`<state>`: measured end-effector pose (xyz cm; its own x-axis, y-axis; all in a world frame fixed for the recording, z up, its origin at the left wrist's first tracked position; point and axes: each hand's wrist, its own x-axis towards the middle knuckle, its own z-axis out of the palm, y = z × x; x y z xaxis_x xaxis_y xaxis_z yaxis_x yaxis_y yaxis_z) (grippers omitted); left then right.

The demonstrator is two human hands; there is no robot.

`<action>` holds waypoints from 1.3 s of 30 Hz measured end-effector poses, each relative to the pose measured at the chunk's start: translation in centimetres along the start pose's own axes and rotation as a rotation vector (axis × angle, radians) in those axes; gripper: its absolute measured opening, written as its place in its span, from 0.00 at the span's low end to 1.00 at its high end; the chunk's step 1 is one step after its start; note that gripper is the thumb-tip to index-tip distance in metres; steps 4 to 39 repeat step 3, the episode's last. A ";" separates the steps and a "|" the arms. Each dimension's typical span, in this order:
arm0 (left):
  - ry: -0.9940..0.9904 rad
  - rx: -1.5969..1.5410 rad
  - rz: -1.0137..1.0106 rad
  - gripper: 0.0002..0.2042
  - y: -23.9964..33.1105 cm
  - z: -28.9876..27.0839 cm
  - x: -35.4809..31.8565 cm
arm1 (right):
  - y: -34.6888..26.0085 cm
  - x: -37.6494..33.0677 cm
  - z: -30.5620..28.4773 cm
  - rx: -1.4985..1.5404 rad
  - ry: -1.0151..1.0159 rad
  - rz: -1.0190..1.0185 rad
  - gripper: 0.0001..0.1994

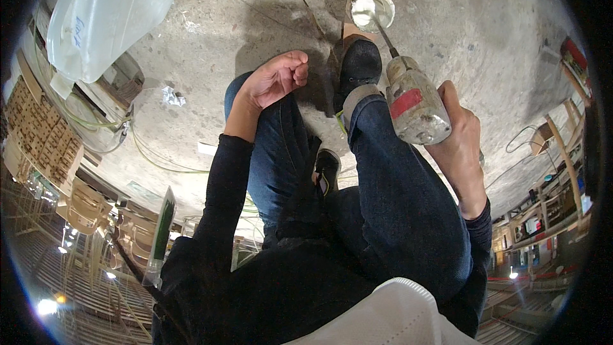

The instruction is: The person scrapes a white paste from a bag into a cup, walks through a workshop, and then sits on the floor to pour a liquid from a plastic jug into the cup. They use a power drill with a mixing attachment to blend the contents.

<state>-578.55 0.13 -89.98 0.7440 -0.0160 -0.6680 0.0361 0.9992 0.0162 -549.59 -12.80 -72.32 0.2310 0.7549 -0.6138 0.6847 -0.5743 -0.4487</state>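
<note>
My right hand (461, 144) grips the handle of a dusty grey power drill (415, 105) with a red patch on its side. A thin mixing rod (383, 30) runs from the drill down into a small round cup (371, 10) of white paste that stands on the concrete floor, just beyond my black shoe (359, 67). My left hand (276, 80) rests loosely curled on my left knee and holds nothing. Both legs are in dark jeans, and my sleeves are black.
A large white plastic bag (108, 16) lies at the upper left over stacked wooden pieces (38, 128). Thin greenish cables (150, 156) trail across the concrete floor (485, 19). A crumpled scrap of paper (171, 96) lies nearby. Shelving (555, 179) stands at the right.
</note>
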 end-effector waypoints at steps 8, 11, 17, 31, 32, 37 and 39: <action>-0.004 0.013 0.009 0.06 0.0 0.0 0.1 | 0.2 -0.2 0.1 -0.024 0.000 0.035 0.24; -0.004 0.013 0.009 0.06 0.0 0.0 0.1 | 0.2 -0.2 0.1 -0.024 0.000 0.035 0.24; -0.004 0.013 0.009 0.06 0.0 0.0 0.1 | 0.2 -0.2 0.1 -0.024 0.000 0.035 0.24; -0.004 0.013 0.009 0.06 0.0 0.0 0.1 | 0.2 -0.2 0.1 -0.024 0.000 0.035 0.24; -0.004 0.013 0.009 0.06 0.0 0.0 0.1 | 0.2 -0.2 0.1 -0.024 0.000 0.035 0.24; -0.004 0.013 0.009 0.06 0.0 0.0 0.1 | 0.2 -0.2 0.1 -0.024 0.000 0.035 0.24; -0.004 0.013 0.009 0.06 0.0 0.0 0.1 | 0.2 -0.2 0.1 -0.024 0.000 0.035 0.24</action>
